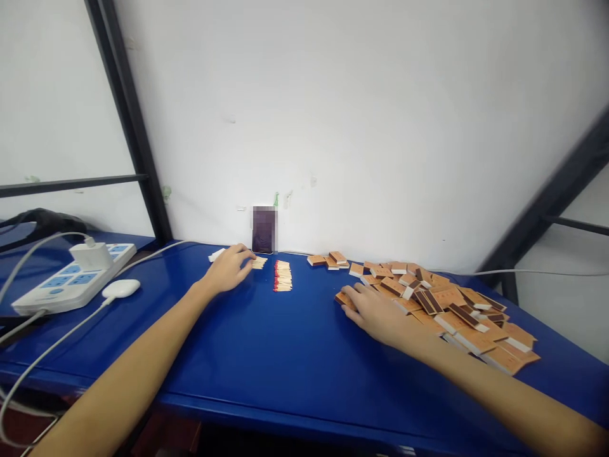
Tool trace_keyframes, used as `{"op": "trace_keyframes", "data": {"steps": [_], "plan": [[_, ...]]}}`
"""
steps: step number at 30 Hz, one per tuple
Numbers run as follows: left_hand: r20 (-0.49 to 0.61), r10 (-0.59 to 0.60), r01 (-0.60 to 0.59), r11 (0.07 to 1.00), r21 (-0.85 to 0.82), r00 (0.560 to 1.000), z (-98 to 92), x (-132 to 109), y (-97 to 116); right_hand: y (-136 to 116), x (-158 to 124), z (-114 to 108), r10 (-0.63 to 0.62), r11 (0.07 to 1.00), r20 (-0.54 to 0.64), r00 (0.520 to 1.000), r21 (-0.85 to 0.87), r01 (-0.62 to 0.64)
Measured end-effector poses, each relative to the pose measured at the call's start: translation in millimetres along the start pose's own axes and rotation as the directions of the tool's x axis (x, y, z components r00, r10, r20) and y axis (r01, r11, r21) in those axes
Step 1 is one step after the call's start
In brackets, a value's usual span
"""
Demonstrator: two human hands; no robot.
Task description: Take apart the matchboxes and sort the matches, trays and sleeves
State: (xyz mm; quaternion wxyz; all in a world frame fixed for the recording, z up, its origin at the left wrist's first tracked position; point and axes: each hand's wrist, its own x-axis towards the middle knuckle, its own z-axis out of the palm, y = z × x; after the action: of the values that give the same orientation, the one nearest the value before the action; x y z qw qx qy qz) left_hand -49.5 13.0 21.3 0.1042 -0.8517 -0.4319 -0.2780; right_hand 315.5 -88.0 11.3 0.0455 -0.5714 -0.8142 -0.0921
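I see a deep blue table (290,355), orange-tan and dark-brown matchboxes (450,296) at four o'clock, red-tipped cream matches (284,277) at seven.

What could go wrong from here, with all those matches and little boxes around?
1. The left hand is right at a small bunch of matchsticks, close to the red-headed matches; a careless sweep might scatter them.
2. The right hand is over a matchbox beside a loose pile of matchboxes; a bump could send some sliding.
3. A white cable loops near the left forearm and might get snagged.
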Motion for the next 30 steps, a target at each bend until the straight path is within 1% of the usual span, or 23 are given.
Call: {"op": "trace_keyframes", "data": {"steps": [2, 4, 6, 8, 11, 14, 16, 18, 19, 20, 21, 22, 24, 27, 29, 30], "plan": [[-0.010, 0.018, -0.018, 0.998, -0.068, 1.000, -5.1, 2.5, 11.6, -7.5, 18.2, 1.1, -0.031, 0.994, -0.057, 0.998, 0.104, 0.037], [-0.051, -0.013, 0.006, 0.993, -0.121, 0.999, -9.7, 3.7, 23.1, -16.6, 37.2, -3.8, -0.052, 0.964, -0.154, 0.987, 0.250, 0.090], [-0.065, -0.060, 0.049, 0.987, -0.151, 0.996, -12.1, 3.8, 33.1, -29.4, 55.4, -13.5, -0.039, 0.909, -0.245, 0.969, 0.395, 0.137], [-0.068, -0.097, 0.086, 0.984, -0.159, 0.993, -12.6, 3.3, 40.0, -45.9, 71.6, -24.2, -0.017, 0.827, -0.276, 0.961, 0.536, 0.169], [-0.098, -0.155, 0.130, 0.966, -0.222, 0.983, -13.8, 2.4, 42.9, -72.7, 92.4, -34.6, 0.008, 0.622, -0.264, 0.965, 0.756, 0.202], [-0.120, -0.230, 0.170, 0.911, -0.376, 0.966, -17.9, 1.5, 38.5, -95.6, 110.9, -37.4, -0.017, 0.405, -0.200, 0.980, 0.895, 0.190], [-0.161, -0.251, 0.157, 0.882, -0.444, 0.955, -20.2, 0.9, 33.3, -106.9, 123.0, -36.5, -0.082, 0.205, -0.093, 0.992, 0.973, 0.108], [-0.194, -0.265, 0.142, 0.862, -0.486, 0.945, -20.0, 0.5, 27.5, -115.0, 134.3, -33.8, -0.154, -0.017, 0.035, 0.987, 0.999, -0.038], [-0.193, -0.281, 0.148, 0.847, -0.511, 0.940, -18.9, 0.4, 24.4, -117.8, 139.5, -31.6, -0.173, -0.104, 0.089, 0.981, 0.989, -0.108], [-0.180, -0.303, 0.165, 0.828, -0.536, 0.936, -17.3, 0.2, 21.3, -119.8, 144.1, -28.9, -0.177, -0.163, 0.128, 0.976, 0.974, -0.157], [-0.164, -0.324, 0.186, 0.814, -0.551, 0.932, -15.4, 0.0, 18.3, -121.1, 148.2, -25.7, -0.169, -0.194, 0.148, 0.974, 0.964, -0.180], [-0.149, -0.341, 0.210, 0.810, -0.547, 0.928, -13.4, -0.4, 15.3, -121.6, 151.7, -22.2, -0.156, -0.206, 0.148, 0.977, 0.962, -0.179], [-0.134, -0.346, 0.240, 0.836, -0.494, 0.929, -9.9, -1.4, 9.9, -121.1, 157.0, -15.0, -0.132, -0.213, 0.125, 0.983, 0.965, -0.151], [-0.085, -0.284, 0.218, 0.866, -0.450, 0.955, -6.1, -3.1, 4.7, -118.0, 160.2, -8.0, -0.126, -0.238, 0.095, 0.988, 0.964, -0.123], [-0.051, -0.250, 0.193, 0.847, -0.495, 0.967, -3.8, -3.7, 3.9, -116.3, 159.3, -7.7, -0.162, -0.231, 0.102, 0.982, 0.963, -0.138], [-0.042, -0.250, 0.190, 0.825, -0.532, 0.967, -2.3, -3.7, 4.2, -116.0, 158.3, -8.8, -0.194, -0.213, 0.106, 0.975, 0.966, -0.147]]}}
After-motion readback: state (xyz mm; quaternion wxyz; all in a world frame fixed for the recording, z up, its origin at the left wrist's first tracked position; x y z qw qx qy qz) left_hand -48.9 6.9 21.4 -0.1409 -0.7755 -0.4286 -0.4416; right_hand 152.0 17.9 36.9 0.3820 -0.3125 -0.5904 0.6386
